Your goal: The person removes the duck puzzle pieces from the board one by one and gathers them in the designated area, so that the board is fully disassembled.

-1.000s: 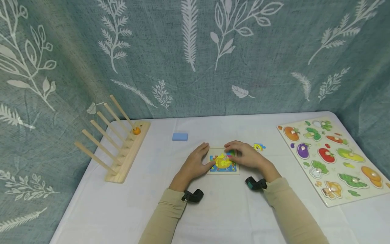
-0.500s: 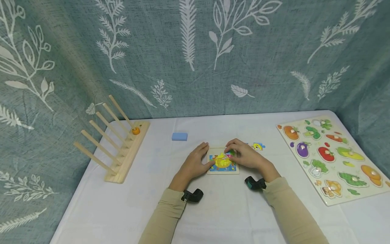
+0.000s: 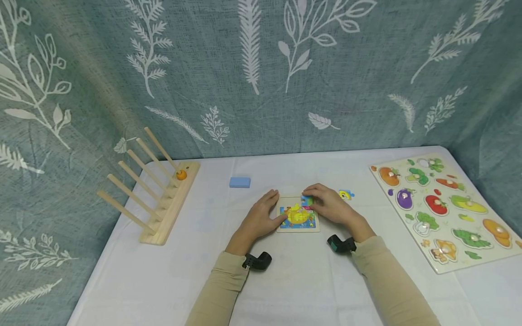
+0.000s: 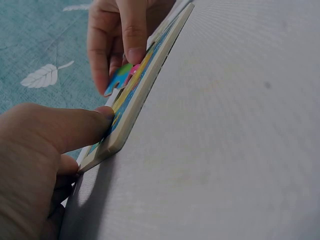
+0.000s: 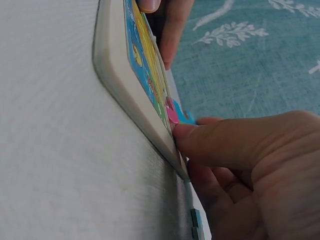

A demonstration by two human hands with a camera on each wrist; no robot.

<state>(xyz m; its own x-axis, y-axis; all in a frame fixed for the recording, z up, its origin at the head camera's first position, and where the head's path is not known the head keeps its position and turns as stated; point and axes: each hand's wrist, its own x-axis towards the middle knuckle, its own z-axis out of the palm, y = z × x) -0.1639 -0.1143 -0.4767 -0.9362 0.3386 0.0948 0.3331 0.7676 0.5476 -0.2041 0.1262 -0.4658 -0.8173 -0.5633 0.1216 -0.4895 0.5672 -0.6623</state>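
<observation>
A small wooden-framed jigsaw puzzle (image 3: 298, 231) with a yellow picture on blue lies flat on the white table. At its left side my left hand (image 3: 258, 220) grips it, the thumb (image 4: 82, 127) on the picture and the fingers along the frame's edge. Over the upper right corner, my right hand (image 3: 331, 204) pinches a blue, green and pink puzzle piece (image 4: 119, 77). In the left wrist view this piece is tilted, partly raised above the tray. A loose yellow and blue puzzle piece (image 3: 346, 194) lies just beyond the right hand.
A wooden peg stand (image 3: 171, 213) with an orange bead (image 3: 181, 174) stands at the left. A blue block (image 3: 239, 182) lies behind the left hand. At the right is a vegetable peg board (image 3: 448, 213). A patterned curtain (image 3: 261, 113) hangs behind the table.
My right hand has shifted slightly away from me, and more of the pinched blue and green piece shows at the puzzle's upper right. The left hand has stayed in place.
</observation>
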